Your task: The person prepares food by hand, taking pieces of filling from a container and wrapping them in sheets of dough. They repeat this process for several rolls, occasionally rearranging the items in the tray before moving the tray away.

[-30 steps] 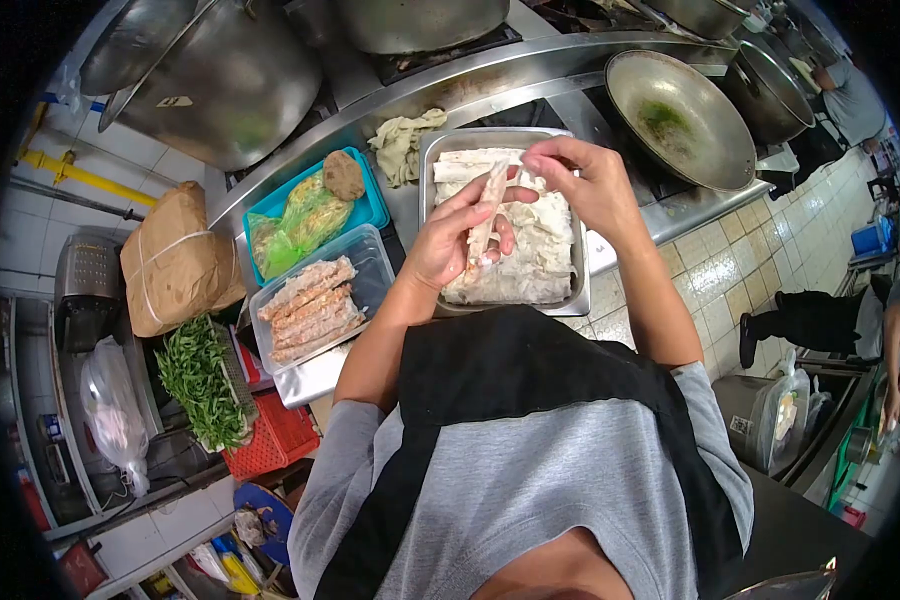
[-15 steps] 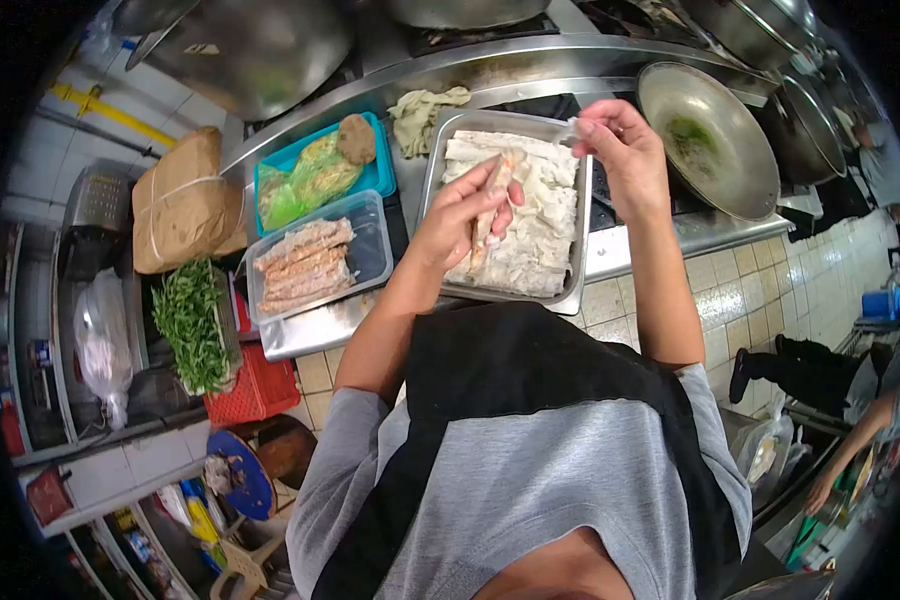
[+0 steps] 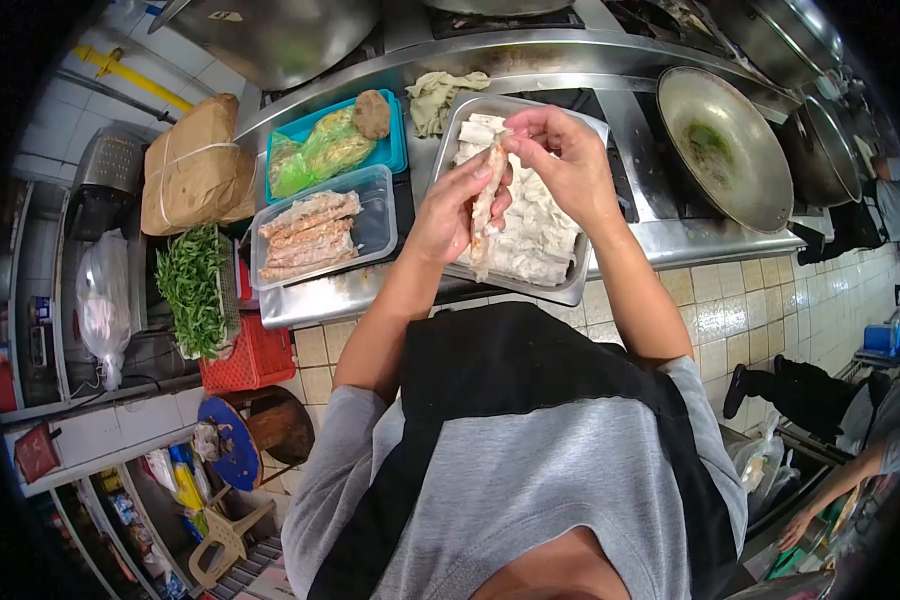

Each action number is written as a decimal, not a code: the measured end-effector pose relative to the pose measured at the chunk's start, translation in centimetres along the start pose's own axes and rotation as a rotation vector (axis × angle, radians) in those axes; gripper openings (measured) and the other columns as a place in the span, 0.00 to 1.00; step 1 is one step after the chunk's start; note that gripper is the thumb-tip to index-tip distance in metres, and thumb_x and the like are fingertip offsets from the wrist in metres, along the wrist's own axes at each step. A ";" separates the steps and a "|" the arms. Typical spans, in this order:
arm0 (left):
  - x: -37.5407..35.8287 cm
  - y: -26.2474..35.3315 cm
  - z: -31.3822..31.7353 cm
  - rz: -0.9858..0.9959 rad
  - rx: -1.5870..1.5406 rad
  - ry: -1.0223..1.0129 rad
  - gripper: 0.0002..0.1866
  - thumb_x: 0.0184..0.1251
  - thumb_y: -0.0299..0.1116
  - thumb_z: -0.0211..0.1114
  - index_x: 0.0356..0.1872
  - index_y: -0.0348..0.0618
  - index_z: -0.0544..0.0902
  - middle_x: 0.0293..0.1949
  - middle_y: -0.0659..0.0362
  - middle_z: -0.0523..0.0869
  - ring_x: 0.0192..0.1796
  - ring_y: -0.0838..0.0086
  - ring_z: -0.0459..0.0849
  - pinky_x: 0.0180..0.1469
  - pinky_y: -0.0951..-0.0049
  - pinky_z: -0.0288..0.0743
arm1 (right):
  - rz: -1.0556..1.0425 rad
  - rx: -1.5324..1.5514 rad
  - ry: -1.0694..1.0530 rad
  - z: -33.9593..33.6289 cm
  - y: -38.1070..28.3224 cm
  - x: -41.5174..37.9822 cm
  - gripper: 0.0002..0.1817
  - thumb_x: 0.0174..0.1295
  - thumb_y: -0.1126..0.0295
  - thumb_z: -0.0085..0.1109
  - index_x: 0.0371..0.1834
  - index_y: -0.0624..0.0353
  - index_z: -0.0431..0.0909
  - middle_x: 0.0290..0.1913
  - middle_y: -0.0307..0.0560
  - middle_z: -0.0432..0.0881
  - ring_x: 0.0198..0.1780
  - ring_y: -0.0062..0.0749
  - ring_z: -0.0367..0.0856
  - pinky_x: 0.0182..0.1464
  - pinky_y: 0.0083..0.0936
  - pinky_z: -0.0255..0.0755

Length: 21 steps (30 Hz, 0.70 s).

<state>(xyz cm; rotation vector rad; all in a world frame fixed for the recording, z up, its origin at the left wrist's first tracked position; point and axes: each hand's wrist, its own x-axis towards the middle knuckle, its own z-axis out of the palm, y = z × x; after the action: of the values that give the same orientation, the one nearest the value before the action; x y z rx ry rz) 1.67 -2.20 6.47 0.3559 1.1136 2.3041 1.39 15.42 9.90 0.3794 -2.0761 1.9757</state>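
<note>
My left hand [image 3: 452, 215] is closed around a long, thin spring roll [image 3: 488, 205] with orange filling showing through its pale wrapper. At the roll's upper end, the fingers of my right hand [image 3: 562, 160] pinch the tip. Both hands are above a metal tray [image 3: 576, 285] holding pale, whitish wrapped rolls [image 3: 535, 240] packed close together. To the left, a clear plastic container [image 3: 378, 215] has several orange-tinted rolls [image 3: 312, 235] lying side by side.
Behind the clear container stands a turquoise tray [image 3: 394, 150] with a green bag [image 3: 332, 145] in it. A crumpled cloth [image 3: 445, 100] lies behind the metal tray. A large wok [image 3: 750, 190] is at right. Leafy greens [image 3: 192, 290] are at left. Another person's arm [image 3: 835, 490] shows at lower right.
My right hand has come in from the tray's upper right corner to the upper end of the spring roll. My left hand still holds the roll. The view has shifted slightly.
</note>
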 end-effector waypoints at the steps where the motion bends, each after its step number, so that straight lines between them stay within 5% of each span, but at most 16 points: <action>1: -0.2 0.1 -0.1 -0.014 -0.026 -0.012 0.28 0.74 0.39 0.54 0.71 0.40 0.66 0.41 0.62 0.74 0.35 0.77 0.73 0.31 0.76 0.70 | 0.037 0.084 -0.011 0.1 0.5 0.2 0.10 0.62 0.74 0.66 0.45 0.63 0.82 0.34 0.38 0.83 0.32 0.16 0.77 0.36 0.16 0.73; 7: -0.8 0.9 -3.4 -0.005 -0.276 -0.231 0.32 0.75 0.45 0.53 0.73 0.38 0.62 0.45 0.58 0.75 0.35 0.75 0.72 0.29 0.76 0.70 | 0.067 0.342 0.288 0.0 1.5 0.6 0.05 0.65 0.76 0.61 0.41 0.65 0.82 0.34 0.40 0.83 0.32 0.22 0.81 0.38 0.19 0.75; 10: -1.2 2.1 -4.4 0.028 -0.358 -0.251 0.32 0.75 0.47 0.52 0.72 0.37 0.63 0.47 0.57 0.76 0.36 0.74 0.73 0.29 0.76 0.70 | 0.111 0.292 0.265 1.3 1.5 -0.3 0.05 0.65 0.76 0.61 0.42 0.65 0.82 0.34 0.41 0.83 0.32 0.22 0.80 0.38 0.19 0.74; 14: -1.5 3.8 -5.2 0.075 -0.347 -0.056 0.27 0.77 0.46 0.48 0.69 0.40 0.68 0.49 0.58 0.78 0.40 0.72 0.75 0.33 0.72 0.71 | 0.162 0.081 0.104 5.9 0.6 -1.8 0.07 0.66 0.76 0.59 0.43 0.64 0.84 0.34 0.40 0.84 0.31 0.18 0.79 0.35 0.16 0.73; 19: -2.7 5.3 -5.9 0.191 -0.179 0.066 0.25 0.77 0.45 0.52 0.67 0.42 0.71 0.52 0.60 0.77 0.53 0.73 0.77 0.54 0.72 0.72 | 0.085 -0.276 0.078 12.4 -1.6 -2.2 0.09 0.58 0.70 0.69 0.39 0.63 0.83 0.30 0.43 0.85 0.28 0.22 0.81 0.31 0.24 0.74; 21: -3.1 5.6 -6.8 0.233 -0.056 0.068 0.26 0.76 0.46 0.53 0.67 0.42 0.71 0.51 0.60 0.76 0.53 0.74 0.76 0.55 0.73 0.72 | 0.046 -0.416 0.077 14.1 -1.8 -2.0 0.07 0.61 0.73 0.67 0.40 0.63 0.83 0.33 0.40 0.85 0.30 0.17 0.79 0.33 0.19 0.74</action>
<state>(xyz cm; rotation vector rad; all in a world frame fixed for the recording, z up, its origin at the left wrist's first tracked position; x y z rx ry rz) -0.91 -11.17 6.60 0.4077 1.0875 2.5631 3.88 1.33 10.15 0.1691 -2.3834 1.4954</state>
